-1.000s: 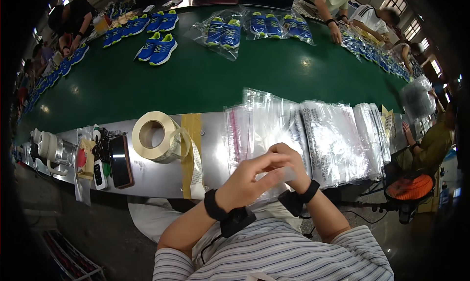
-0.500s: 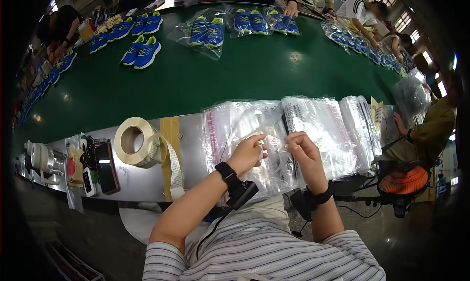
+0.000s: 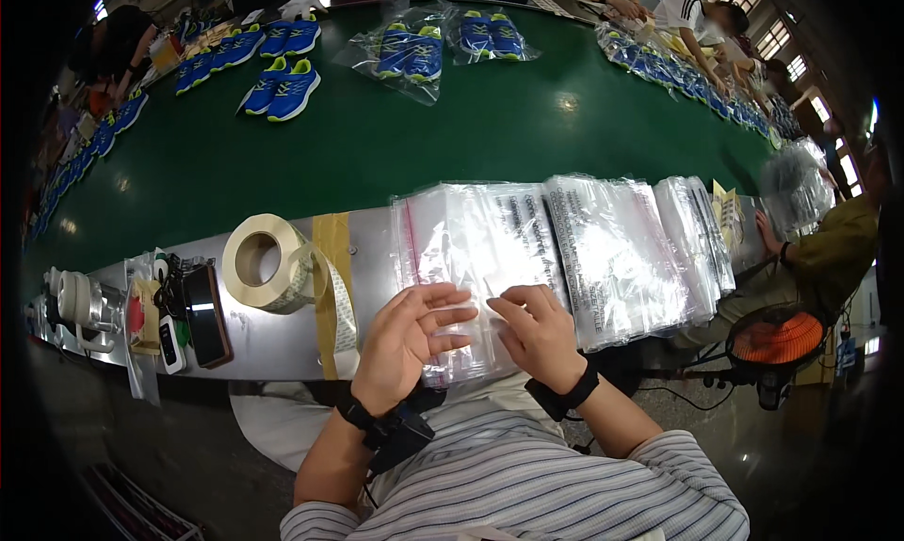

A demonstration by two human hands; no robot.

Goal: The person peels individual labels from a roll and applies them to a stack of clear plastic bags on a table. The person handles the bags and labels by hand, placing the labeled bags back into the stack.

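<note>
My left hand (image 3: 403, 348) hovers over the near left part of a stack of clear plastic bags (image 3: 471, 240), palm turned inward and fingers spread. Facing it, my right hand (image 3: 540, 334) has its fingers bent and apart, above the same stack. I see nothing held in either one. The bags have a pink strip along the left edge and dark print on the right. A second stack of clear bags (image 3: 612, 258) lies directly to the right, and a narrower bag stack (image 3: 687, 235) beyond it.
On the metal ledge to the left are a label roll (image 3: 243, 268), a phone (image 3: 207, 315) and a clear jug (image 3: 87, 310). Across the green belt (image 3: 377, 145) stand blue shoes (image 3: 284, 91) and bagged shoes (image 3: 411, 53). An orange-glowing fan (image 3: 777, 339) stands at right; several people work around.
My hands have come down toward me and opened; before, their fingers were bent over the clear film. The shoes shifted slightly right. The bagged pair by a co-worker's hand has left its spot.
</note>
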